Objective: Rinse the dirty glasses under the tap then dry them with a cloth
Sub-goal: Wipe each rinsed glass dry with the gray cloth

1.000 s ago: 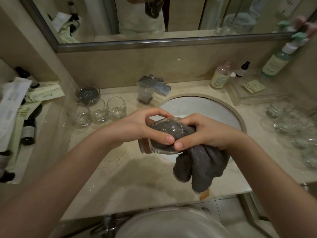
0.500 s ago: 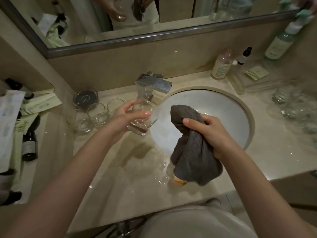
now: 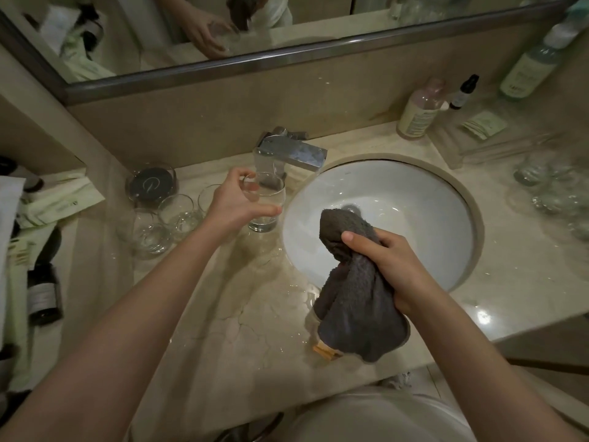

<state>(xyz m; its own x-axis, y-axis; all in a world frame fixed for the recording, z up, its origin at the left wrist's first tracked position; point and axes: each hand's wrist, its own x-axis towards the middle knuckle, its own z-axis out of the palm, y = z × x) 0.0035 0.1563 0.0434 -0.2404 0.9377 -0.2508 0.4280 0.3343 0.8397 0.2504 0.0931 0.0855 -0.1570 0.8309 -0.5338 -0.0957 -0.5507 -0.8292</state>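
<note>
**Setting the dried glass down among the others**

The counter takes up most of the view, wet and streaked in front of the basin, with the tap at its back edge. Finished-looking glasses are grouped at the left beside a dark-lidded jar; a blurred cluster of more glasses is seen at the far right, and it cannot be told which of them are clean.

The cloth is bunched and gripped in the closed right hand, held over the basin's near rim, its tail hanging to the counter edge. The glass being handled is upright, held by the left hand with fingers over the rim and the thumb across the side. It is just left of the basin and below the tap spout, and its base appears to be at or just above the counter; contact cannot be confirmed.

The step in hand is judged to be the placing of this glass. It is best lowered straight down and kept upright, released only once the base is felt to be flat. A dry patch should be chosen, since puddles lie close by. Room should be left from the neighbouring glasses so that no rims are knocked. Fingers are best kept off the inside of the rim, where fresh marks would be left. The cloth should be kept off the wet counter.
</note>
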